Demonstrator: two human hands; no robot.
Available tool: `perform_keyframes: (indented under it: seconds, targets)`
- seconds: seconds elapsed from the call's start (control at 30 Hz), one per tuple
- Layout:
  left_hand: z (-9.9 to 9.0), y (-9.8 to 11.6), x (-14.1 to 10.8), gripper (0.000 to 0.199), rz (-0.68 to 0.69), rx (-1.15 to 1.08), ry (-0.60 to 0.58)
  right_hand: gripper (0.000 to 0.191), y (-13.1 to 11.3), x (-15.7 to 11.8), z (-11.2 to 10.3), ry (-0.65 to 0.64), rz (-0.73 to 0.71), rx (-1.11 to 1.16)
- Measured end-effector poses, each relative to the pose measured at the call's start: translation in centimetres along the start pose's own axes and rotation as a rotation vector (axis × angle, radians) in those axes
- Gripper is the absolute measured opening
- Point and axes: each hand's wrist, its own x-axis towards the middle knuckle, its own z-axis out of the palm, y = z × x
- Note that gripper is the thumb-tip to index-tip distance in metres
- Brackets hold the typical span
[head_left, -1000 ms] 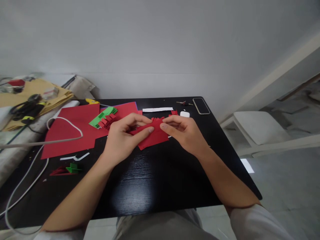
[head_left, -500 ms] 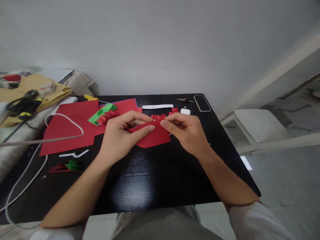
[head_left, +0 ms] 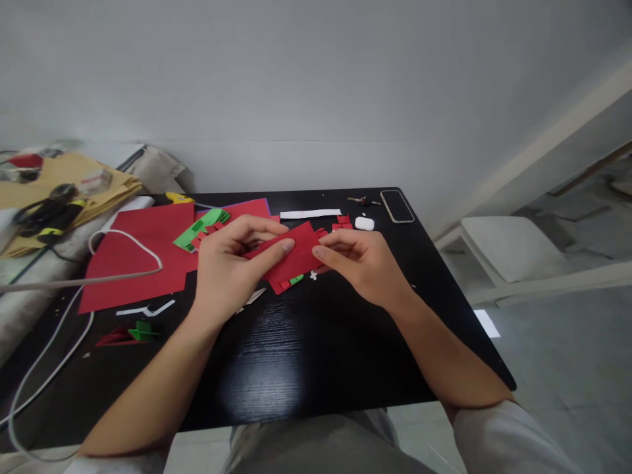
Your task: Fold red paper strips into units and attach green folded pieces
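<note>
Centrally, black table [head_left: 345, 355]: the work surface spreads beneath both hands, the held paper marking the clock's centre.
White chair [head_left: 513, 249]: seat at three o'clock, beyond the table.
Red sheets [head_left: 143, 237]: laid flat at nine o'clock, a green folded stack [head_left: 201, 227] on top.
Tan paper stack [head_left: 69, 170]: between nine and ten, bearing a black cable and a small box [head_left: 96, 182] whose contents are hidden.
Left hand [head_left: 232, 263]: thumb and fingers clamped on the paper's left part.
Right hand [head_left: 360, 263]: thumb and fingertips pinched together on its right edge.
Red paper [head_left: 293, 253]: folded, tilted, between the hands.
Phone [head_left: 397, 206]: between two and three.
White case [head_left: 364, 224]: same bearing, nearer; its inside is out of sight.
Keys [head_left: 364, 201]: two o'clock.
</note>
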Motion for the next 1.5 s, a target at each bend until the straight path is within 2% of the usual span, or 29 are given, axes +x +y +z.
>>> perform_keyframes:
  seconds: [0.4, 0.57, 0.7, 0.8, 0.9, 1.1, 1.33, 1.5]
  targets:
    - [-0.8, -0.5, 0.9, 0.025, -0.065, -0.087, -0.161, 0.017, 0.1, -0.2, 0.0, 0.028, -0.116, -0.181]
    - [-1.0, -0.1, 0.9, 0.026, 0.039, 0.069, -0.318, 0.009, -0.1, -0.4, 0.2, -0.026, -0.193, -0.383]
    - [-1.0, -0.2, 0.9, 0.015, 0.077, 0.145, -0.386, 0.009, -0.3, -0.6, 0.5, -0.105, -0.244, -0.476]
    - [-1.1, -0.2, 1.0, 0.014, 0.058, 0.134, -0.372, 0.007, -0.4, -0.6, 0.6, -0.068, -0.242, -0.451]
    - [-1.3, -0.2, 1.0, 0.016, 0.053, 0.114, -0.359, 0.008, -0.2, -0.4, 0.4, -0.001, -0.214, -0.334]
    - [-1.5, -0.1, 0.7, 0.017, 0.072, 0.106, -0.402, 0.014, 0.1, -0.1, -0.2, -0.038, -0.133, -0.087]
    - [-1.4, -0.1, 0.5, 0.017, 0.076, 0.124, -0.391, 0.022, -0.1, -0.2, -0.1, -0.012, -0.104, -0.104]
    - [-0.9, -0.1, 0.4, 0.016, 0.142, 0.157, -0.443, 0.020, 0.5, -0.2, 0.0, -0.029, -0.141, -0.163]
